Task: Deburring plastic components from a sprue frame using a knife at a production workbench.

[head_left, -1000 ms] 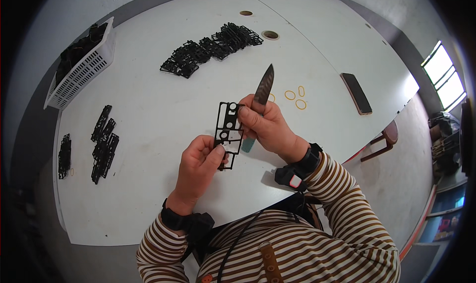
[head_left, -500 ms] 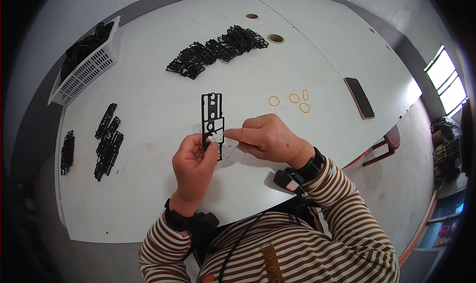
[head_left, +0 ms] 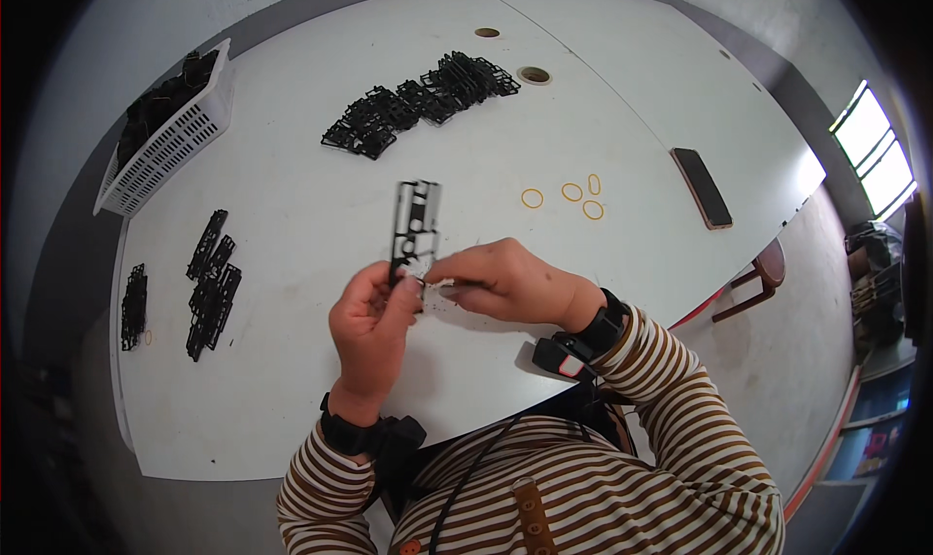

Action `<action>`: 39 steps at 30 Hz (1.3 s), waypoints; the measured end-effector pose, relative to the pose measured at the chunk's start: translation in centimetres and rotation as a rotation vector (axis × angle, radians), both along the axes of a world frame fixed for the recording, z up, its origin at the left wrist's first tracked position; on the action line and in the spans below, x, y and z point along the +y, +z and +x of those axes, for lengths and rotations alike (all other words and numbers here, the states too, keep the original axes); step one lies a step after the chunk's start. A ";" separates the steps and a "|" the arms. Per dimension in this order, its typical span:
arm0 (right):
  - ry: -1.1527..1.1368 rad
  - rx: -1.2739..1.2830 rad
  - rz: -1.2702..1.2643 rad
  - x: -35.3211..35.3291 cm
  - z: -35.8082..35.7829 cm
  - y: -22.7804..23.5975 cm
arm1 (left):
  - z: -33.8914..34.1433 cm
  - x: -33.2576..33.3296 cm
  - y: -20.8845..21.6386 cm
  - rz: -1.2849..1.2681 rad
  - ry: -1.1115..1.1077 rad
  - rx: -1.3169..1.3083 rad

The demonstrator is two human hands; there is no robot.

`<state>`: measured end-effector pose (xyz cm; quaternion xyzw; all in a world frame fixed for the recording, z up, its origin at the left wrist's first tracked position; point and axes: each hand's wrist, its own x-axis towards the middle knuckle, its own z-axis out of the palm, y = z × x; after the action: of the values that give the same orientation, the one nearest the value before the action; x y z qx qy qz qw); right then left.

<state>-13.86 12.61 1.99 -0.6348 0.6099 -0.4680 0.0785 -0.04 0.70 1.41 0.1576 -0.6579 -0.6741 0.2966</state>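
My left hand (head_left: pixel 372 312) is closed round the lower part of a black plastic frame (head_left: pixel 416 226), a long, flat piece with rectangular and round openings. The thumb presses on its near face, and the frame's upper end points away from me, slightly blurred. Close by its lower right edge is my right hand (head_left: pixel 501 281), the index finger reaching to the frame and the other fingers curled. Whether anything is pinched in those fingertips is hidden. Small dark specks lie on the white table (head_left: pixel 476 380) below the hands.
A heap of black plastic frames (head_left: pixel 423 103) lies farther back. At left are a smaller stack (head_left: pixel 212 293), a bundle (head_left: pixel 134 307) and a white basket (head_left: pixel 175 147) full of black parts. Several yellow rubber bands (head_left: pixel 571 192) and a phone (head_left: pixel 702 188) lie at right.
The black frame has tilted and shifted slightly left with my left hand. My right hand has moved a little down and left, its fingers nearer the frame's lower part.
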 end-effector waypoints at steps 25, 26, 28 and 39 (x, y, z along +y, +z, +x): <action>-0.276 0.410 0.400 1.0 1.5 -0.2 | -0.8 -1.5 -1.0 -0.760 0.311 0.010; -0.278 0.407 0.397 1.0 1.3 -0.4 | -0.7 -1.7 -1.1 -0.720 0.313 -0.010; -0.236 0.330 0.335 0.8 0.4 -0.6 | -0.6 -1.9 -1.2 -0.640 0.315 -0.051; -0.131 -0.505 0.432 1.3 -0.7 2.9 | -0.3 -2.5 0.1 0.305 0.072 0.037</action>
<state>-14.56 13.90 4.87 -0.4271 0.6956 -0.4743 0.3296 -0.38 -1.77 1.47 0.2117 -0.5360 -0.7580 0.3054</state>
